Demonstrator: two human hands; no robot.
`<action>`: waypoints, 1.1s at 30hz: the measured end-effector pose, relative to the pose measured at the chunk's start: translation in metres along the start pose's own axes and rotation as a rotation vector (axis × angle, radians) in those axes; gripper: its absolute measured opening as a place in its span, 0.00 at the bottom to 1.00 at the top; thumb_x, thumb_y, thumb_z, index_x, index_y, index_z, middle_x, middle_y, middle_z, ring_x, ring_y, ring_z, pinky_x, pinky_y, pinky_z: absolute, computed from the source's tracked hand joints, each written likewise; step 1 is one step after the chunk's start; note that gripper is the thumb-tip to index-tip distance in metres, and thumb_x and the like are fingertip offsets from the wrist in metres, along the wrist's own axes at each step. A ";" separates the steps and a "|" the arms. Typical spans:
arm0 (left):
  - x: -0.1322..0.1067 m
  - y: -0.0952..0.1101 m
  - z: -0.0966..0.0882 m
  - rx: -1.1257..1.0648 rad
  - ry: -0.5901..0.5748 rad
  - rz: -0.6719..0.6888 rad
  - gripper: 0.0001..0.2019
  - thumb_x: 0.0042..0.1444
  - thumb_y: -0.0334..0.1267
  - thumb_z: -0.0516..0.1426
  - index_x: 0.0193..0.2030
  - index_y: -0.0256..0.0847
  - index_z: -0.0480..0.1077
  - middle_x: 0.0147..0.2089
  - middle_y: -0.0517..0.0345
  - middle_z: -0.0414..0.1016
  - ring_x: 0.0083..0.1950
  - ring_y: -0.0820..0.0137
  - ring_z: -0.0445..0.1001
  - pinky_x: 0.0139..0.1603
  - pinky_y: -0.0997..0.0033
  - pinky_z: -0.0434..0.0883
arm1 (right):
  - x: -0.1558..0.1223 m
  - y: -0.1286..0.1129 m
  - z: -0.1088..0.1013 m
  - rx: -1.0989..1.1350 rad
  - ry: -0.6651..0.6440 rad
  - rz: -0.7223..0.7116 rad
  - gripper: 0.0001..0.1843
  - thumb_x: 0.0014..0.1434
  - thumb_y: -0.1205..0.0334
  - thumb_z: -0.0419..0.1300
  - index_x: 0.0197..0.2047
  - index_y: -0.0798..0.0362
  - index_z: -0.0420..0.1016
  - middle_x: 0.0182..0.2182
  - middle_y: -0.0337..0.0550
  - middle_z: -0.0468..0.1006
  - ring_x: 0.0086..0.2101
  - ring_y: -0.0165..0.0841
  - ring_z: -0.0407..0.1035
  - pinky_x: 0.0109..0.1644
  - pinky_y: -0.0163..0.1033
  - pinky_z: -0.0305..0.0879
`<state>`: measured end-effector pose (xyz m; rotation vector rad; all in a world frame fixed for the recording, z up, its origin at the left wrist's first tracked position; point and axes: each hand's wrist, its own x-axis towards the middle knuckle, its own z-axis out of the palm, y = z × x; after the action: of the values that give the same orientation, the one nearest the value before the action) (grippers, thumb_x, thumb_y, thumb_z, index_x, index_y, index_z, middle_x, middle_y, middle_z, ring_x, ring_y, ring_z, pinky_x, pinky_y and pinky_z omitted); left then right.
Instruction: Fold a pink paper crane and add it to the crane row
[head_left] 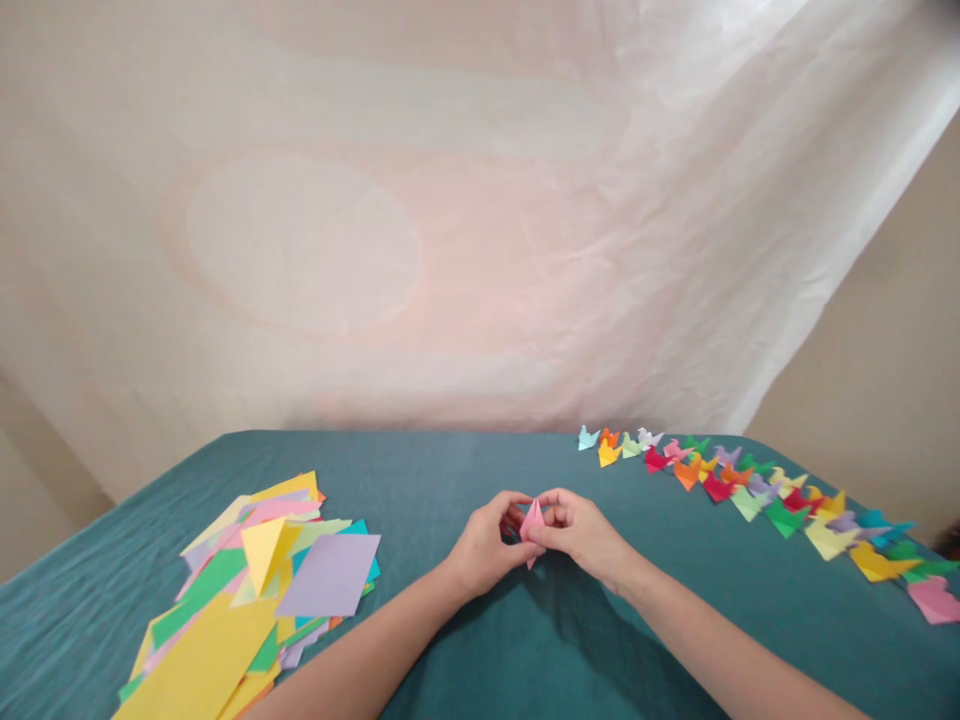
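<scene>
You pinch a small piece of folded pink paper (533, 520) between your two hands, held close together over the middle of a table spread with a dark teal cloth (450, 465). Your right hand (581, 528) grips the paper from its side, thumb pressed across the front and fingers bent near the upper part. Your left hand (486, 545) closes on it from the other side, thumb low and fingers curled toward it, though some of those fingertips are hidden. The piece stands nearly upright, its narrow points up and its lower tip showing beneath your thumbs. Your bare forearms reach in from the near edge, casting shadows on the cloth.

To your left lies a loose, overlapping pile of colored paper (199, 655) in yellow, green, pink, blue and purple. A purple sheet (330, 577) rests on top, just beside a yellow folded piece (262, 553).

To your right, folded paper birds (748, 503) in many colors form a crowded slanting band, from a pale blue bird (586, 440) near the far edge to a pink bird (934, 600) nearer you. Behind the table hangs a pale, creased sheet (480, 230).
</scene>
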<state>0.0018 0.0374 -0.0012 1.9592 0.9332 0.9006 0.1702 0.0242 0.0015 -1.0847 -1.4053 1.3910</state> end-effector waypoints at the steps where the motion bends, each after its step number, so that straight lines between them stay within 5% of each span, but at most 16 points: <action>1: 0.000 0.000 0.002 -0.044 -0.009 -0.015 0.21 0.45 0.33 0.61 0.48 0.37 0.64 0.35 0.58 0.73 0.34 0.71 0.72 0.36 0.74 0.68 | -0.002 0.000 0.000 0.019 0.008 0.005 0.22 0.44 0.55 0.67 0.38 0.55 0.64 0.26 0.41 0.78 0.27 0.34 0.73 0.35 0.40 0.66; 8: 0.003 -0.007 0.006 -0.239 -0.032 -0.149 0.19 0.45 0.36 0.62 0.44 0.35 0.66 0.26 0.62 0.72 0.25 0.75 0.70 0.28 0.77 0.66 | -0.010 0.007 0.000 -0.071 0.062 -0.083 0.16 0.50 0.49 0.62 0.32 0.56 0.71 0.26 0.40 0.76 0.28 0.31 0.69 0.35 0.36 0.63; 17: 0.004 -0.003 0.006 -0.438 -0.086 -0.168 0.15 0.45 0.42 0.63 0.35 0.33 0.67 0.31 0.58 0.72 0.30 0.75 0.70 0.34 0.75 0.67 | -0.012 0.008 -0.005 -0.140 0.093 -0.089 0.16 0.51 0.50 0.60 0.28 0.56 0.73 0.23 0.36 0.71 0.25 0.28 0.62 0.32 0.33 0.57; 24: 0.004 -0.005 0.003 -0.490 -0.108 -0.191 0.17 0.44 0.47 0.63 0.31 0.33 0.67 0.29 0.58 0.72 0.30 0.74 0.69 0.34 0.74 0.66 | -0.013 0.010 -0.005 -0.157 0.087 -0.114 0.20 0.55 0.47 0.57 0.23 0.56 0.70 0.19 0.33 0.65 0.23 0.26 0.57 0.28 0.32 0.52; 33: 0.003 -0.001 0.004 -0.356 -0.105 -0.171 0.14 0.47 0.44 0.61 0.30 0.34 0.66 0.27 0.62 0.67 0.26 0.77 0.64 0.29 0.77 0.61 | -0.016 0.007 -0.004 -0.100 0.076 -0.121 0.16 0.53 0.49 0.60 0.27 0.55 0.71 0.22 0.35 0.69 0.25 0.27 0.59 0.31 0.33 0.56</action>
<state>0.0061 0.0393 -0.0029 1.5831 0.8043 0.7962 0.1779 0.0098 -0.0051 -1.0865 -1.4724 1.1927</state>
